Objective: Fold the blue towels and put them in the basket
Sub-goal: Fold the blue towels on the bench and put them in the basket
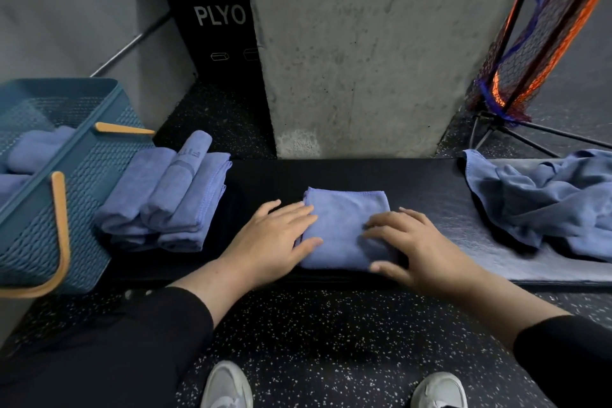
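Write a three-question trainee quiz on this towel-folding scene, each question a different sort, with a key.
1. True or false: both hands, left hand and right hand, lie flat on the folded towel.
2. Multiple choice: the unfolded towels lie A) in the basket, B) at the right end of the bench, C) on the floor.
3. Fill in: the stack of folded towels sits just right of the ____.

Key: 1 true; 2 B; 3 basket.
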Available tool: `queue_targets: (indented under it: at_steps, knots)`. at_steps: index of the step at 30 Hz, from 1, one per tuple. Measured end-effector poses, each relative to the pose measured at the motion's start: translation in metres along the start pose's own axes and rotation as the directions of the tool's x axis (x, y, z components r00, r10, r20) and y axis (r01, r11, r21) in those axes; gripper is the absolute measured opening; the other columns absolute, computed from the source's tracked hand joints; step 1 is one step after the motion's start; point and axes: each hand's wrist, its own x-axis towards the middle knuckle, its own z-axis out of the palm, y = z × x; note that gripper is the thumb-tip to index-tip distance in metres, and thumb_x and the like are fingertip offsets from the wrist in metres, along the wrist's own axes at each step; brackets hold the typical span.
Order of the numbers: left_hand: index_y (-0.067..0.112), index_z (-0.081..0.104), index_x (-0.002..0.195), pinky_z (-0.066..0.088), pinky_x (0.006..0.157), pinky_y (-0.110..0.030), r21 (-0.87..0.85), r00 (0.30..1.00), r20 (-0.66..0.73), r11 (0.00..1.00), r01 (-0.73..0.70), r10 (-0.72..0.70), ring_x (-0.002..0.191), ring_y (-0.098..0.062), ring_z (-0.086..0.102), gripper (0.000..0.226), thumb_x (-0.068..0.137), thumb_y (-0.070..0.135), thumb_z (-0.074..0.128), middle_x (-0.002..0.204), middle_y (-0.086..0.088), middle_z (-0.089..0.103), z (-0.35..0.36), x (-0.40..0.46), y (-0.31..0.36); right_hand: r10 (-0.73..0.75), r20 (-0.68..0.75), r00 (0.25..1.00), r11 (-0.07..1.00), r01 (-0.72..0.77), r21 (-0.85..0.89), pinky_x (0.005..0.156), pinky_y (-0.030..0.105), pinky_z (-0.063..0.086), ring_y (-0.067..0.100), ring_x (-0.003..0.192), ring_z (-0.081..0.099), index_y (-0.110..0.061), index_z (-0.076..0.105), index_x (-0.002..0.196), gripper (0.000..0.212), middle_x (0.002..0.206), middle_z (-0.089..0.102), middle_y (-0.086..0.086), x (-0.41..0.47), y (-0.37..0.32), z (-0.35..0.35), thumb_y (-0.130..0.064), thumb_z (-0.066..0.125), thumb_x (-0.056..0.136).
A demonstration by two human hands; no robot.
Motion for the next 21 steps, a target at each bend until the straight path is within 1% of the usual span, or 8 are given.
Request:
queue_targets:
  at_steps: [2, 5, 10, 12, 14, 17, 19, 21]
  knots:
    - [0.025, 0.046, 0.149, 0.013, 0.124, -0.037, -0.020, 0.998, 0.014, 0.998, -0.054, 0.055, 0.147, -0.007, 0.030, 0.077, 0.092, 0.071, 0.023, 0.156, 0.007, 0.042, -0.001, -0.006, 0.004, -0.022, 0.050, 0.998, 0.999, 0.024, -0.040, 0.119, 0.044, 0.022, 0.004, 0.142, 0.035, -0.033, 0.054, 0.137, 0.069, 0.144, 0.045, -0.013, -0.008, -0.002, 0.006, -0.079, 0.047, 0.086]
    - [0.025, 0.039, 0.152, 0.010, 0.125, -0.040, 0.046, 0.993, 0.059, 0.994, -0.101, 0.098, 0.149, -0.009, 0.022, 0.082, 0.090, 0.077, 0.024, 0.160, 0.005, 0.033, 0.000, -0.008, 0.015, 0.023, 0.004, 1.000, 1.000, -0.023, -0.002, 0.118, 0.046, 0.030, 0.005, 0.141, 0.039, -0.032, 0.055, 0.132, 0.053, 0.144, 0.048, -0.014, -0.011, -0.003, 0.012, -0.061, 0.053, 0.088]
    - [0.026, 0.046, 0.146, 0.016, 0.123, -0.039, 0.051, 0.995, -0.007, 0.994, -0.096, 0.097, 0.145, -0.010, 0.032, 0.073, 0.089, 0.071, 0.041, 0.154, 0.006, 0.042, 0.002, -0.005, 0.022, 0.110, -0.101, 0.989, 0.988, -0.099, 0.115, 0.104, 0.036, 0.039, 0.000, 0.106, 0.056, -0.029, 0.059, 0.109, 0.025, 0.109, 0.062, -0.023, 0.002, -0.016, -0.002, -0.044, 0.047, 0.093]
    - [0.026, 0.057, 0.132, 0.020, 0.117, -0.029, -0.007, 0.997, -0.025, 0.997, -0.075, 0.075, 0.132, -0.008, 0.045, 0.067, 0.085, 0.066, 0.033, 0.138, 0.011, 0.056, -0.003, -0.003, 0.022, 0.118, -0.079, 0.990, 0.986, -0.107, 0.126, 0.102, 0.029, 0.037, -0.002, 0.096, 0.053, -0.031, 0.057, 0.104, 0.026, 0.095, 0.061, -0.024, 0.003, -0.016, -0.010, -0.051, 0.045, 0.093]
    - [0.027, 0.062, 0.119, 0.028, 0.107, -0.022, -0.107, 1.000, 0.015, 0.994, -0.020, 0.021, 0.114, -0.009, 0.053, 0.065, 0.081, 0.068, 0.030, 0.118, 0.014, 0.065, -0.008, -0.001, 0.020, 0.088, -0.015, 0.996, 0.991, -0.086, 0.098, 0.102, 0.023, 0.032, -0.007, 0.096, 0.050, -0.035, 0.054, 0.108, 0.034, 0.096, 0.059, -0.026, 0.003, -0.017, -0.018, -0.063, 0.049, 0.089]
    - [0.032, 0.062, 0.100, 0.049, 0.086, -0.032, -0.278, 0.997, 0.032, 0.957, 0.077, -0.071, 0.090, -0.011, 0.060, 0.040, 0.084, 0.068, 0.052, 0.089, 0.015, 0.067, -0.015, 0.002, 0.014, 0.127, 0.016, 0.992, 0.986, -0.128, 0.105, 0.092, 0.022, 0.037, -0.008, 0.093, 0.051, -0.040, 0.049, 0.110, 0.037, 0.094, 0.059, -0.029, 0.005, -0.020, -0.022, -0.064, 0.060, 0.083]
    - [0.028, 0.061, 0.088, 0.051, 0.073, -0.034, -0.416, 0.988, 0.029, 0.897, 0.149, -0.150, 0.074, -0.007, 0.059, 0.030, 0.086, 0.058, 0.065, 0.076, 0.011, 0.065, -0.020, 0.005, 0.013, 0.237, -0.005, 0.971, 0.955, -0.232, 0.185, 0.077, 0.026, 0.046, -0.001, 0.084, 0.058, -0.041, 0.049, 0.105, 0.027, 0.087, 0.064, -0.023, 0.009, -0.020, -0.025, -0.055, 0.063, 0.086]
    - [0.026, 0.062, 0.080, 0.047, 0.065, -0.028, -0.514, 0.973, 0.046, 0.830, 0.217, -0.226, 0.066, -0.003, 0.056, 0.026, 0.087, 0.050, 0.070, 0.071, 0.009, 0.064, -0.025, 0.012, 0.015, 0.317, 0.009, 0.948, 0.921, -0.310, 0.236, 0.072, 0.028, 0.050, 0.000, 0.078, 0.061, -0.041, 0.049, 0.106, 0.025, 0.086, 0.067, -0.017, 0.016, -0.019, -0.027, -0.051, 0.064, 0.089]
